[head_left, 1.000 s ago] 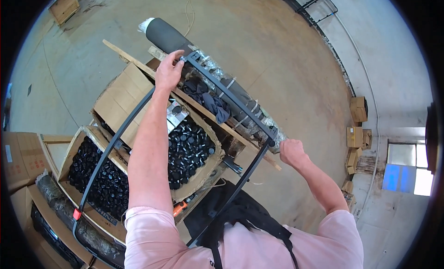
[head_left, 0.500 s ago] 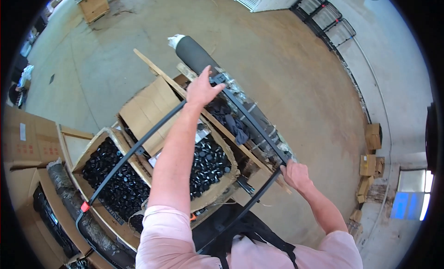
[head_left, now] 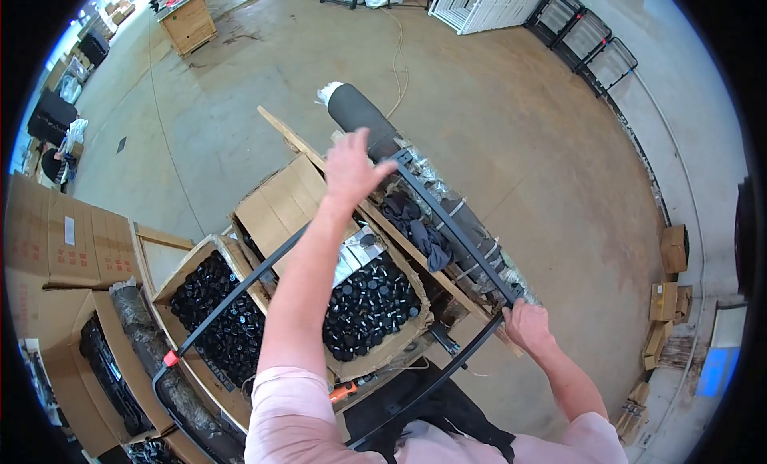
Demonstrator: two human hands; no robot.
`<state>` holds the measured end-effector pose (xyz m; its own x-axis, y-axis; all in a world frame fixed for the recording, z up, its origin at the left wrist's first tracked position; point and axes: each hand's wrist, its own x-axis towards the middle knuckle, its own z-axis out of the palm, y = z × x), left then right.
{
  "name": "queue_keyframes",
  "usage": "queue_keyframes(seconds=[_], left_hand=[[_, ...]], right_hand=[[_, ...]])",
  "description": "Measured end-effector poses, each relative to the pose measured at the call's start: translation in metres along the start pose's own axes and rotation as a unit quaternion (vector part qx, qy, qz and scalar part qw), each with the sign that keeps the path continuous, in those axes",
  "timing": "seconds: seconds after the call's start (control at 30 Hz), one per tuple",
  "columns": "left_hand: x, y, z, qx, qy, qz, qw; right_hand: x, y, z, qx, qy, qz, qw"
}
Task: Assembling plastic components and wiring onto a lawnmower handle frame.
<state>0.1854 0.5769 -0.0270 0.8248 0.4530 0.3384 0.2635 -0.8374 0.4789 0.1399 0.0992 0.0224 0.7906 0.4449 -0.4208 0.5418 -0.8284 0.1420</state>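
Note:
A dark metal tube frame (head_left: 459, 228) stretches in front of me, with a red piece (head_left: 170, 358) on its left tube. My right hand (head_left: 527, 324) is closed round its near right corner. At the far corner, my left hand (head_left: 351, 172) has its fingers spread and holds nothing; its thumb points toward the corner, and I cannot tell whether it touches. Beneath the frame stand an open carton of small black caps (head_left: 371, 308) and a bin of similar black parts (head_left: 212, 304). A long wrapped roll (head_left: 359, 116) lies beyond the right-hand tube, beside a dark crumpled cloth (head_left: 419, 228).
Wooden strips (head_left: 292, 136) run alongside the roll. An orange-handled tool (head_left: 343, 392) lies close to my body. Large cardboard boxes (head_left: 68, 232) stand at the left, small cartons (head_left: 663, 300) along the right wall. More frames (head_left: 587, 45) lean at the far right.
My left hand has opened at the frame's far corner, its fingers spreading apart. My right hand keeps its grip. The whole view has shifted slightly, with the scene appearing further right and lower.

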Motion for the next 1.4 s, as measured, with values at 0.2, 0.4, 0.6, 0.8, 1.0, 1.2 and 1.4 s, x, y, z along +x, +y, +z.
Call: queue_keyframes(seconds=[0.2,0.4,0.6,0.8,1.0,1.2,1.4], left_hand=[[-0.024,-0.100,-0.015,0.047,0.118,-0.187,0.974],[-0.142,-0.113,-0.108,-0.013,0.147,-0.120,0.982],[-0.367,-0.030,-0.168,-0.059,-0.012,-0.168,0.984],[-0.552,0.060,-0.198,-0.036,-0.140,-0.300,0.943],[-0.632,0.098,-0.178,0.036,-0.188,-0.369,0.909],[-0.617,0.096,-0.173,0.065,-0.154,-0.387,0.907],[-0.619,0.099,-0.179,0.060,-0.125,-0.401,0.905]], right_hand=[[0.005,-0.006,0.002,0.012,-0.006,-0.001,1.000],[0.025,0.007,-0.019,-0.024,-0.048,-0.070,0.996],[0.164,-0.060,-0.084,0.008,0.185,-0.307,0.934],[0.256,-0.206,-0.163,-0.027,0.338,-0.488,0.804],[0.291,-0.263,-0.189,-0.335,0.158,-0.324,0.871],[0.326,-0.244,-0.173,-0.365,0.114,-0.292,0.877],[0.300,-0.268,-0.174,-0.283,0.113,-0.365,0.880]])
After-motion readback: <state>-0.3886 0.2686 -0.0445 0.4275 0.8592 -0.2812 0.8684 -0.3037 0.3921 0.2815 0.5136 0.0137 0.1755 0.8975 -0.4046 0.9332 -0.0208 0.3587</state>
